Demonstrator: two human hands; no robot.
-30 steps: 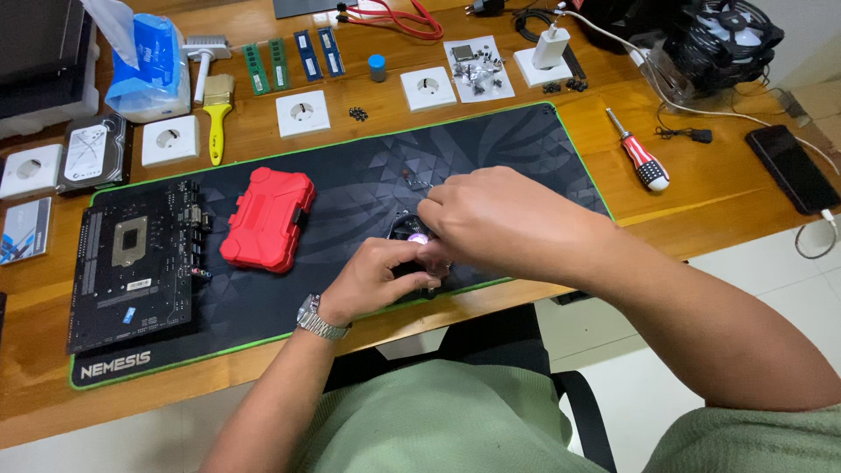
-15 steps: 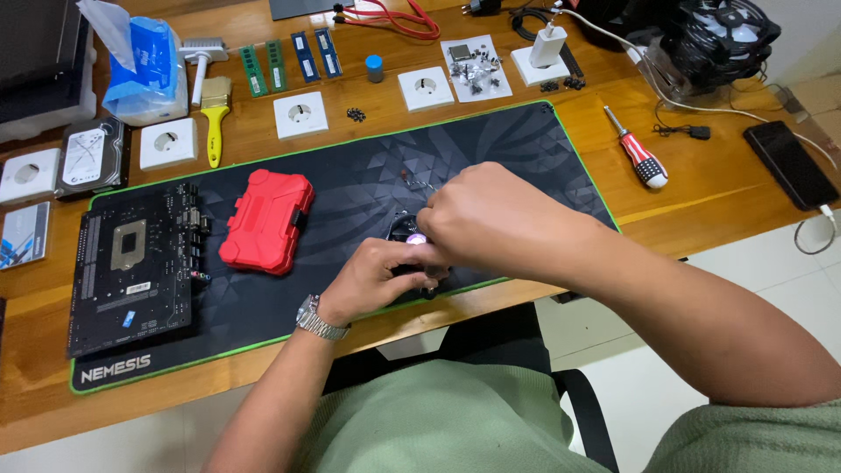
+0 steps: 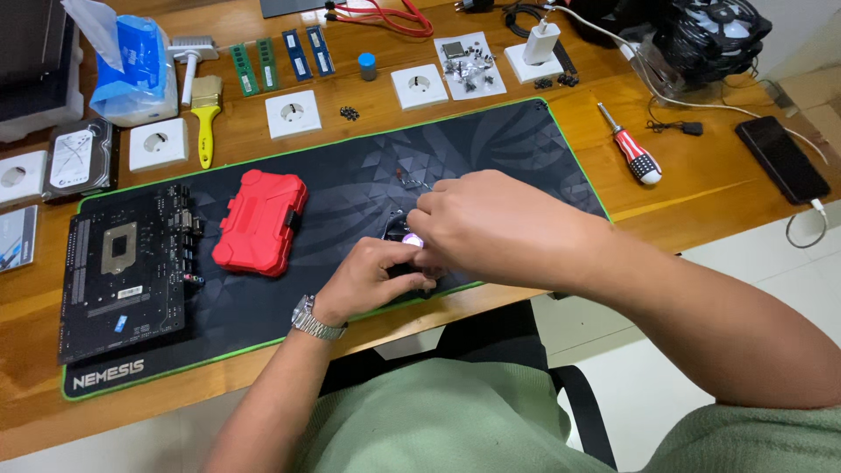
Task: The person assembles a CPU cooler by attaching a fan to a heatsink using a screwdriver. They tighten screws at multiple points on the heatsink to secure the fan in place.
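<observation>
Both hands meet over the near middle of a black desk mat with a green border (image 3: 491,149). My left hand (image 3: 372,278), with a metal watch on the wrist, grips a small dark part (image 3: 399,229) that rests on the mat. My right hand (image 3: 491,226) lies over the same part with its fingertips pinched at its top; what they pinch is hidden. A red plastic case (image 3: 260,222) lies shut to the left of my hands. Further left on the mat sits a black motherboard (image 3: 123,271).
Behind the mat are white wall sockets (image 3: 293,115), memory sticks (image 3: 282,60), a yellow brush (image 3: 206,118), a hard drive (image 3: 77,158) and a sheet with screws (image 3: 470,64). A red-handled screwdriver (image 3: 632,156), a phone (image 3: 781,158) and a fan cooler (image 3: 711,37) lie right.
None apart from a slight shift of the view; both hands stay on the small part in the same spot.
</observation>
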